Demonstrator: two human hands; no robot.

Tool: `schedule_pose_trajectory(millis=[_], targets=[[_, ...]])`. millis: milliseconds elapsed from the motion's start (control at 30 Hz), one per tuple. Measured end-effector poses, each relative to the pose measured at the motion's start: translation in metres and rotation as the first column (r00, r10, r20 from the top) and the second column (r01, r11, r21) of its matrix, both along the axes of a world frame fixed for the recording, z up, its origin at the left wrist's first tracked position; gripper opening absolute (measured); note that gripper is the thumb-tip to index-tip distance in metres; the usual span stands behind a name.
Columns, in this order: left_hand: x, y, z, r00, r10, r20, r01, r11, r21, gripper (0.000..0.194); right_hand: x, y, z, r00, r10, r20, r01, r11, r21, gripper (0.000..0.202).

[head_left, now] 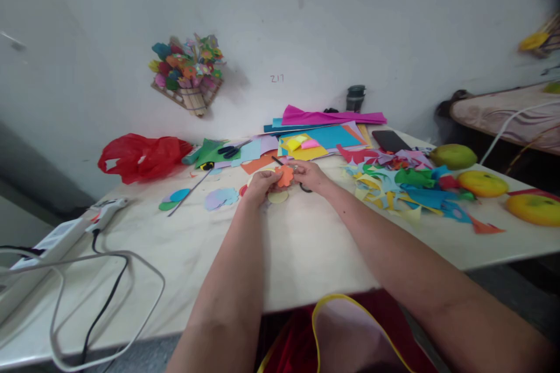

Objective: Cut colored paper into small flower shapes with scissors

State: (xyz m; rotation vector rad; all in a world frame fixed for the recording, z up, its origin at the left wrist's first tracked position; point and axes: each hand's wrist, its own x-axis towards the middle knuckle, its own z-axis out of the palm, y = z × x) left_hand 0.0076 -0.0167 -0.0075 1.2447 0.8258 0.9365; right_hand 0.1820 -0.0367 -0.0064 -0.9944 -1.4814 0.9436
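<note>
An orange paper flower with a scalloped edge is held up over the middle of the table. My left hand pinches its left side. My right hand is closed on scissors at the flower's right edge; a dark loop shows under the fingers, and the blades are mostly hidden. Just below the flower lies a pale yellow paper circle. Lilac and blue paper shapes rest left of my left hand, with blue and green circles farther left.
Paper sheets lie at the back, a phone beside them. Colourful scraps and yellow-green fruits cover the right. A red plastic bag sits back left, a power strip and cables front left. Dark-handled scissors lie behind.
</note>
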Motion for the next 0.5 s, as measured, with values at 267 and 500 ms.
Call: schedule_pose_trajectory(millis=[267,500], targets=[[0.0017,0.0051,0.0032,0.996,0.085,0.003,-0.084,0.989,-0.123,0.035,-0.0035,-0.0022,0.0027,0.987,-0.157,0.027,0.157,0.987,-0.025,0.008],[-0.0072,0.0011,0.0068,0.990,-0.098,0.101,0.103,0.993,-0.048,0.028,-0.0072,-0.0016,0.0032,0.975,-0.222,0.022,0.223,0.973,-0.067,0.006]])
